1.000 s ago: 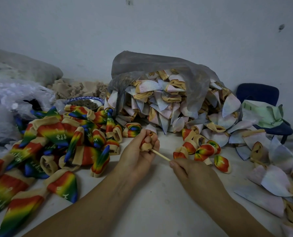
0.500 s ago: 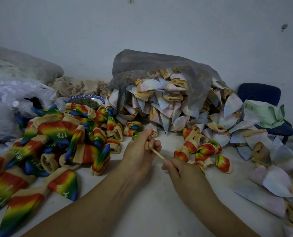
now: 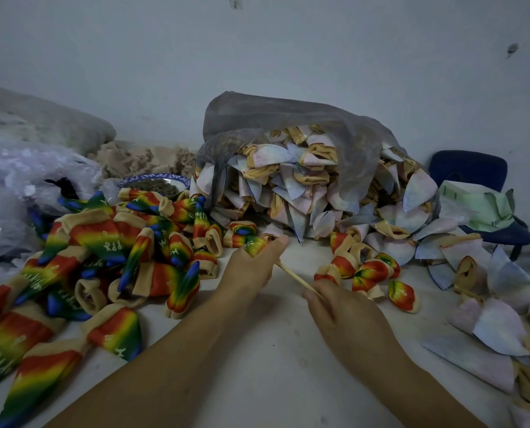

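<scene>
My left hand (image 3: 251, 267) grips a small rainbow fabric piece (image 3: 255, 244) at the middle of the white table (image 3: 257, 350); green and yellow cloth shows above my fingers. A thin wooden stick (image 3: 294, 278) runs from that piece down to my right hand (image 3: 344, 319), which pinches the stick's lower end. The stick's tip is hidden inside the piece.
A heap of rainbow fabric cones (image 3: 103, 261) covers the table's left side. A grey mesh bag (image 3: 303, 140) spills pale inside-out pieces (image 3: 303, 186) behind my hands and to the right. A few half-turned pieces (image 3: 371, 270) lie right of the stick. A blue-rimmed bowl (image 3: 158, 183) and a blue chair (image 3: 473, 174) stand farther back.
The piece in my left hand went from showing tan lining to showing rainbow cloth. My right hand shifted slightly left and pushed the stick deeper in.
</scene>
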A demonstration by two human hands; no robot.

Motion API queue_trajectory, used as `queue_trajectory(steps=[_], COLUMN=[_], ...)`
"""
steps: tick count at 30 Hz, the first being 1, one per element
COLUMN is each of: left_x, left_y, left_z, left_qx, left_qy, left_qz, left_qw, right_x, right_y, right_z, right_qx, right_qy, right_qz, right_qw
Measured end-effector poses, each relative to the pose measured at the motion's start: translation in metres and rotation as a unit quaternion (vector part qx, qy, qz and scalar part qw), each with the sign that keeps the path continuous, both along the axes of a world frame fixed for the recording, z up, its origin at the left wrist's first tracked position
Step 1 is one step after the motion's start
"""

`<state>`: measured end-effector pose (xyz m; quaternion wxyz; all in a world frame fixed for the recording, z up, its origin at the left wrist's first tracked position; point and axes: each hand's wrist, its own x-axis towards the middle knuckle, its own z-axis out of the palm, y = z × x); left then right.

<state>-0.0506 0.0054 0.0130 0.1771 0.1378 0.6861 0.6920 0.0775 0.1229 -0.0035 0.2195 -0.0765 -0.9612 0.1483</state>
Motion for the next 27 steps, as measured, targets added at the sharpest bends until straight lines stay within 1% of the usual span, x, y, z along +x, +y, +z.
queue_trajectory(steps=[2,4,7,10,14,15,16,17,19,20,21,22,24,27], left_x=[0.002,0.006,0.013,0.020,0.021,0.021,0.021,0.022,0.021,0.021,0.021,0.020,0.018,0.016], left_y=[-0.001,0.000,0.003,0.007,0.012,0.013,0.014,0.015,0.013,0.012,0.011,0.009,0.007,0.005], left_z=[0.002,0.002,0.002,0.002,0.002,0.002,0.002,0.001,-0.002,-0.004,-0.005,-0.005,-0.004,-0.005], left_qx=[0.057,0.101,0.137,0.131,0.112,0.107,0.104,0.097,0.086,0.089,0.095,0.101,0.108,0.090], left_qy=[-0.050,-0.086,-0.085,-0.058,-0.036,-0.038,-0.045,-0.057,-0.084,-0.094,-0.097,-0.096,-0.107,-0.132], left_qz=[-0.024,-0.025,0.006,0.049,0.076,0.077,0.075,0.074,0.070,0.060,0.045,0.033,0.020,-0.017], left_qw=[0.997,0.991,0.987,0.989,0.990,0.991,0.991,0.991,0.990,0.990,0.990,0.990,0.988,0.987], right_x=[0.001,0.002,0.002,0.002,0.001,0.000,0.001,0.001,0.000,0.000,0.000,0.001,0.004,0.009], right_y=[0.000,-0.002,-0.012,-0.022,-0.036,-0.037,-0.036,-0.033,-0.021,-0.013,-0.004,0.004,0.016,0.027], right_z=[0.000,0.002,0.006,0.009,0.008,0.008,0.008,0.007,0.008,0.011,0.014,0.017,0.022,0.024], right_qx=[0.001,-0.010,-0.053,-0.161,-0.329,-0.361,-0.371,-0.347,-0.203,-0.123,-0.062,-0.032,-0.002,0.033], right_qy=[0.008,0.011,0.017,0.013,-0.019,-0.026,-0.033,-0.035,-0.030,-0.025,-0.016,-0.006,0.004,0.006], right_qz=[0.012,0.025,0.043,0.061,0.064,0.060,0.056,0.051,0.041,0.039,0.040,0.046,0.053,0.051], right_qw=[1.000,1.000,0.998,0.985,0.942,0.930,0.926,0.936,0.978,0.991,0.997,0.998,0.999,0.998])
